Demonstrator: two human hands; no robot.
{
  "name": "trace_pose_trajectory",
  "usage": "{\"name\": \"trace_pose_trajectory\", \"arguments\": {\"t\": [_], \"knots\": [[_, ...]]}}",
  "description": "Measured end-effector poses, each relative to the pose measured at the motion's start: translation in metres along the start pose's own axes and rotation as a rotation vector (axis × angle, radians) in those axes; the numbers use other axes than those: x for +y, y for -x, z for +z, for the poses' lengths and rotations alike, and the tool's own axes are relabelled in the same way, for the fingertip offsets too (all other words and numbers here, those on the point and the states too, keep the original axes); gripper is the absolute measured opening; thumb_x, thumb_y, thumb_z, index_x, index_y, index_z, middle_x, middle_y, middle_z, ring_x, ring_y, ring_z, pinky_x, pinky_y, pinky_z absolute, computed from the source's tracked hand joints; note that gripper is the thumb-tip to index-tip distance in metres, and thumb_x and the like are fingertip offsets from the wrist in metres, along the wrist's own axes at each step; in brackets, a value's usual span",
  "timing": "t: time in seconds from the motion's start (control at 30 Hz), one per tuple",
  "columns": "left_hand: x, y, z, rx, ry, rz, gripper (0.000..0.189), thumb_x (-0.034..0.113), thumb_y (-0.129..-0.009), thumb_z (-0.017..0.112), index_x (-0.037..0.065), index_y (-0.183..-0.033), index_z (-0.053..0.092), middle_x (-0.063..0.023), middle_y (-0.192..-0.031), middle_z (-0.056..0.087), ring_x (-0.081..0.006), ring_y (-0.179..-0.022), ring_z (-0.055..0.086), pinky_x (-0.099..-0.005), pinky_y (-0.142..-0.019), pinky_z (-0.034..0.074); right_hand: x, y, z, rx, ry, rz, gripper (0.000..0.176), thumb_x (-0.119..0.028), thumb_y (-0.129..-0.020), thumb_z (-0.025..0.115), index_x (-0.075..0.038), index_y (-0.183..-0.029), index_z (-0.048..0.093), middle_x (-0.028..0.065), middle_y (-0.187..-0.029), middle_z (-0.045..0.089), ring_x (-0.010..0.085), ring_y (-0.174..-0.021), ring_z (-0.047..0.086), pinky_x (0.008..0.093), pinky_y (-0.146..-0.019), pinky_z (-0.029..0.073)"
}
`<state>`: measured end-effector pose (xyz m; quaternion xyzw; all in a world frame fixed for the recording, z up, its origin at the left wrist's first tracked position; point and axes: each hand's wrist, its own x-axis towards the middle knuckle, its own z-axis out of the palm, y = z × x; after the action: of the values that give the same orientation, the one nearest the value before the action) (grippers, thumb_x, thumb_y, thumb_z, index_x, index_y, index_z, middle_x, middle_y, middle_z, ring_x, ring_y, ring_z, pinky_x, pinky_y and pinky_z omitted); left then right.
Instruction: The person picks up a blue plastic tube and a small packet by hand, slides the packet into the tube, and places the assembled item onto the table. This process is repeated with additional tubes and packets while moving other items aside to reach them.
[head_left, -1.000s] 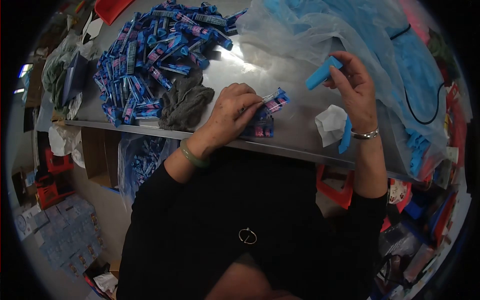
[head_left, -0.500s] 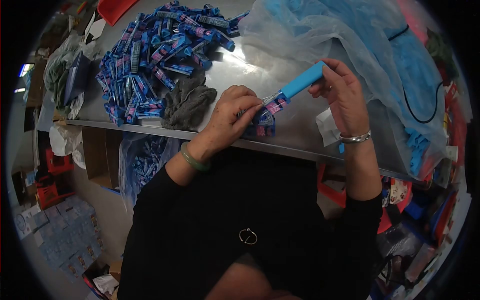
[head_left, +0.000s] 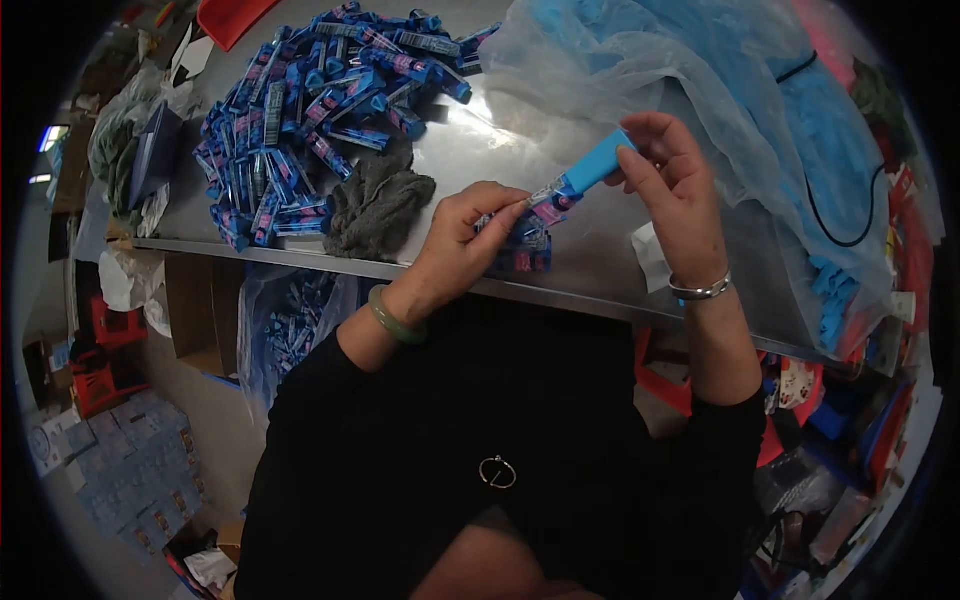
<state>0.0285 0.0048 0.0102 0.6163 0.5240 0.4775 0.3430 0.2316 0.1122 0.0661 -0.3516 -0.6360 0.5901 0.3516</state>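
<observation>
My left hand pinches the lower end of a blue and pink wrapper. Its upper end meets a light blue piece, which my right hand grips by the far end between thumb and fingers. Beneath my left fingers, several wrapped packets lie at the table's front edge. A grey cloth is just left of that hand. Farther left, a large heap of blue and pink packets covers part of the metal table.
Clear plastic bags with light blue contents spread over the table's right side. A white paper scrap lies near the right wrist. Below the table edge hang a bag of packets and a cardboard box. A red tray is at top left.
My right hand has moved left and slightly down toward my left hand, and less of the light blue piece shows beyond the wrapper. My left hand has barely shifted.
</observation>
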Motion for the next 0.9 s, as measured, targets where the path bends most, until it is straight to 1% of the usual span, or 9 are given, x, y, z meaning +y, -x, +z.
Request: {"name": "trace_pose_trajectory", "arguments": {"t": [0.07,0.2,0.27,0.3,0.37,0.47,0.57,0.8,0.9], "knots": [[0.006,-0.001,0.006,0.013,0.411,-0.237,0.019,0.010,-0.092,0.062,-0.001,-0.106,0.064,-0.0054,-0.088,0.067,-0.0123,-0.080,0.062,-0.0262,-0.071,0.050,0.009,0.000,0.007,0.030,0.034,-0.193,0.029,-0.014,-0.092,0.061,-0.002,-0.117,0.053,0.0044,-0.097,0.064,0.0109,-0.087,0.062,0.0224,-0.074,0.047],[0.014,-0.004,0.004,-0.140,0.641,-0.412,0.021,0.016,-0.093,0.064,0.001,-0.107,0.065,-0.0019,-0.090,0.066,-0.0070,-0.081,0.061,-0.0225,-0.070,0.051,0.012,0.006,0.014,-0.052,0.048,-0.203,0.032,-0.014,-0.088,0.065,-0.002,-0.116,0.053,0.0051,-0.098,0.064,0.0132,-0.089,0.060,0.0258,-0.078,0.045],[0.014,-0.004,0.007,-0.136,0.776,-0.479,0.022,0.020,-0.093,0.064,0.003,-0.107,0.065,-0.0019,-0.089,0.066,-0.0069,-0.079,0.062,-0.0222,-0.068,0.052,0.006,0.010,0.014,-0.141,0.305,-0.222,0.041,-0.020,-0.082,0.072,-0.003,-0.116,0.055,0.0099,-0.106,0.062,0.0188,-0.095,0.060,0.0309,-0.080,0.045],[0.015,-0.004,0.007,-0.135,0.774,-0.478,0.022,0.020,-0.093,0.064,0.003,-0.107,0.065,-0.0019,-0.089,0.066,-0.0069,-0.079,0.062,-0.0222,-0.068,0.052,0.006,0.013,0.015,-0.142,0.304,-0.224,0.041,-0.020,-0.082,0.072,-0.003,-0.116,0.055,0.0099,-0.106,0.062,0.0188,-0.095,0.060,0.0309,-0.080,0.045],[0.019,-0.004,0.008,-0.116,0.861,-0.499,0.023,0.022,-0.095,0.061,0.003,-0.107,0.065,-0.0024,-0.087,0.066,-0.0080,-0.077,0.062,-0.0225,-0.068,0.052,0.004,0.019,0.018,-0.239,0.504,-0.307,0.063,-0.028,-0.073,0.080,-0.004,-0.123,0.050,0.0152,-0.120,0.056,0.0269,-0.108,0.056,0.0371,-0.089,0.043],[0.021,-0.006,0.012,-0.088,0.980,-0.498,0.024,0.023,-0.096,0.058,0.003,-0.108,0.064,-0.0026,-0.087,0.067,-0.0086,-0.077,0.063,-0.0225,-0.069,0.052,0.003,0.029,0.030,-0.237,0.767,-0.455,0.083,-0.020,-0.061,0.085,-0.004,-0.131,0.043,0.0135,-0.135,0.049,0.0288,-0.120,0.050,0.0398,-0.104,0.034],[0.021,-0.005,0.011,-0.110,1.019,-0.527,0.025,0.023,-0.098,0.056,0.002,-0.109,0.063,-0.0038,-0.089,0.067,-0.0088,-0.079,0.064,-0.0223,-0.071,0.052,0.014,0.033,0.038,-0.179,0.771,-0.476,0.091,-0.021,-0.057,0.086,-0.003,-0.133,0.038,0.0168,-0.141,0.044,0.0333,-0.123,0.047,0.0440,-0.107,0.029],[0.014,-0.002,0.011,-0.195,1.158,-0.519,0.029,0.028,-0.099,0.053,0.003,-0.110,0.060,-0.0054,-0.088,0.066,-0.0104,-0.078,0.064,-0.0226,-0.071,0.054,0.014,0.032,0.040,-0.203,0.726,-0.504,0.092,-0.019,-0.055,0.085,-0.002,-0.132,0.037,0.0191,-0.141,0.042,0.0342,-0.122,0.047,0.0426,-0.105,0.034],[0.013,-0.003,0.013,-0.202,1.212,-0.510,0.031,0.031,-0.099,0.052,0.003,-0.111,0.059,-0.0058,-0.089,0.065,-0.0109,-0.078,0.064,-0.0231,-0.070,0.054,0.016,0.032,0.039,-0.228,0.672,-0.484,0.092,-0.022,-0.057,0.086,-0.006,-0.131,0.035,0.0186,-0.142,0.042,0.0359,-0.126,0.044,0.0459,-0.109,0.026]]}}
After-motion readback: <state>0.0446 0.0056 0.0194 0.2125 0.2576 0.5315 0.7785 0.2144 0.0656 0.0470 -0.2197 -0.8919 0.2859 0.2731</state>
